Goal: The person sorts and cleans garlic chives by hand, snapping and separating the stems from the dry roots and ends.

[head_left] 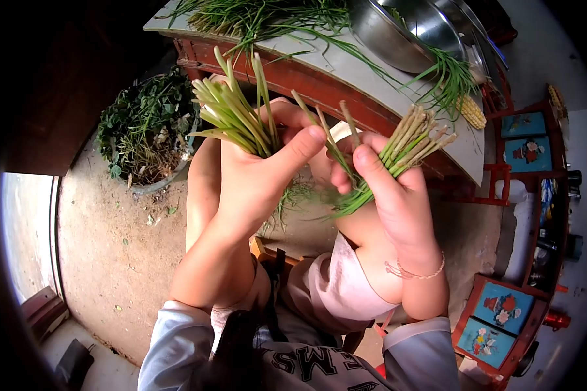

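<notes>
Gripping a bunch of slender, pale whitish-green stems [238, 120], the bare left hand [257, 173] curls its fingers around the far side, partly hidden, with the thumb reaching right toward the other hand. The bunch sits in front of the person, above the knees; its long axis slants, with pale ends pointing forward and slightly left.

The bare right hand [398, 189] holds a second bunch of thin green stalks with brownish ends [404, 146], the thumb pressed along it. Those brownish ends point forward and right, while the green parts run back and left, below the palm. A few loose, narrow stems [329, 140] stand between the hands; whether the left thumb and forefinger pinch them, I cannot tell.

Beyond both hands, the red wooden table with a pale top [460, 140] presents its front edge, slanting from upper left to lower right, near the bunches. Room for moving lies left of the left forearm, over the tan, scrap-speckled floor [117, 254]; a round tub of dark leafy greens [143, 124] bounds it ahead. The person's thighs lie beneath the hands.
</notes>
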Demonstrator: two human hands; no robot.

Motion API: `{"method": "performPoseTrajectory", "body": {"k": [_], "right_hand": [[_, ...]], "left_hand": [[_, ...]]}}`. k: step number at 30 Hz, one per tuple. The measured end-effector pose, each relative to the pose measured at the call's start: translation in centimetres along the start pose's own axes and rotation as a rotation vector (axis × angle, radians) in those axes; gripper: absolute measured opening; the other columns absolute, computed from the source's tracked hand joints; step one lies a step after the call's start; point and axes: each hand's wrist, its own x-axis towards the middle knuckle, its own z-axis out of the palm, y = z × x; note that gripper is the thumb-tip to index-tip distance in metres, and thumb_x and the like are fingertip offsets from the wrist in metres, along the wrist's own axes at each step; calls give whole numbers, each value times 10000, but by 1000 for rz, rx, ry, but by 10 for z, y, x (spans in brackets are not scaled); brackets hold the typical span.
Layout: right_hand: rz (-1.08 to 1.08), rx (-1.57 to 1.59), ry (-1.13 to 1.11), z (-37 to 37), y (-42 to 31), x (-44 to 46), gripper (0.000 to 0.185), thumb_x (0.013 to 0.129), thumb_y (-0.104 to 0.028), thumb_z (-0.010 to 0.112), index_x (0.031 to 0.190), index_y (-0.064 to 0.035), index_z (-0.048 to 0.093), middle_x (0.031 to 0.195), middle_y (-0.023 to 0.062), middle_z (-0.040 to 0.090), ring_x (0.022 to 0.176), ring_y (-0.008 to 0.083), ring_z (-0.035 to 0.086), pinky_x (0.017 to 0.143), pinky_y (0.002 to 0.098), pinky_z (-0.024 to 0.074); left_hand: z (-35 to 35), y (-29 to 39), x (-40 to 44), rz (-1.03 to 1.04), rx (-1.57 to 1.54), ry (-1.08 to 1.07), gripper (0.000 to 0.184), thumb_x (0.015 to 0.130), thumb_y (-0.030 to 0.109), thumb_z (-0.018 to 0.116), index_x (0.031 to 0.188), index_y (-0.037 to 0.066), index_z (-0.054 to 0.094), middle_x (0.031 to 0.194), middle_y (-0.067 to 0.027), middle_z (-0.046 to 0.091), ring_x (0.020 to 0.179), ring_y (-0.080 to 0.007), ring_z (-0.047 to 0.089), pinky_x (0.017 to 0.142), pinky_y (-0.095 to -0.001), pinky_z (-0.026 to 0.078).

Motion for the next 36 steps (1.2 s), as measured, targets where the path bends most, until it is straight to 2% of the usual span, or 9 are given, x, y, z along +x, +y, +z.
{"method": "performPoseTrajectory", "body": {"k": [4, 9, 11, 15, 20, 22, 29, 32, 36], "right_hand": [[8, -12, -75, -2, 6, -1, 194, 841, -170, 511, 899, 15, 526, 760, 15, 547, 678, 71, 487, 623, 203, 408], [-128, -11, 70, 9, 10, -4, 200, 821, -187, 546, 888, 1, 539, 775, 16, 554, 687, 70, 488, 628, 199, 407], [44, 14, 116, 8, 2, -4, 189, 835, -195, 523, 843, -7, 543, 771, 26, 559, 674, 92, 512, 617, 198, 417], [-190, 81, 198, -4, 8, 5, 209, 871, -173, 423, 773, -18, 525, 945, 119, 552, 926, 163, 483, 856, 296, 345], [-147, 182, 302, -39, -2, 9, 190, 875, -190, 412, 792, -36, 486, 779, 77, 540, 699, 152, 519, 644, 266, 425], [-101, 202, 318, -50, -11, 11, 186, 865, -190, 429, 789, -29, 483, 660, 15, 447, 588, 83, 429, 513, 201, 374], [-257, 8, 766, -74, -14, 14, 171, 835, -169, 450, 772, -16, 495, 620, 10, 431, 552, 104, 408, 506, 220, 356], [-340, -24, 672, -67, -19, 10, 198, 835, -197, 468, 754, -19, 502, 625, 12, 440, 527, 80, 410, 470, 180, 327], [-156, 3, 262, -35, -12, 1, 136, 791, -158, 558, 769, -25, 577, 630, 1, 532, 458, 16, 381, 377, 147, 242]], "left_hand": [[-7, -14, 0, 74, 262, 71, 108, 712, 44, 632, 721, 25, 527, 603, 38, 456, 543, -32, 379, 477, -163, 302], [-5, -17, 0, 160, 315, 45, 100, 705, 34, 627, 701, 28, 527, 595, 41, 453, 537, -28, 392, 469, -164, 300], [-5, -17, -1, 167, 341, 25, 97, 706, 32, 623, 700, 28, 526, 596, 40, 453, 537, -28, 393, 468, -164, 299], [-3, -10, -2, 86, 181, 116, 102, 735, 58, 609, 700, 22, 521, 621, 25, 481, 532, -30, 399, 466, -164, 301], [-9, -4, 3, 88, -23, 127, 136, 759, 104, 598, 715, 14, 507, 648, -5, 503, 499, -44, 397, 451, -173, 309], [-14, -3, 4, 70, -38, 129, 128, 763, 106, 590, 728, 14, 508, 603, 15, 466, 470, -42, 363, 444, -175, 291], [-30, 4, 9, 182, -130, 167, 148, 795, 163, 540, 787, 22, 495, 488, 59, 313, 406, -37, 242, 439, -202, 260], [-24, 7, 7, 90, -91, 225, 137, 790, 156, 544, 779, 28, 495, 488, 53, 326, 408, -37, 258, 442, -200, 273], [-22, 4, 6, 23, -7, 110, 136, 767, 133, 577, 716, 34, 499, 543, 37, 393, 435, -35, 293, 442, -196, 284]]}}
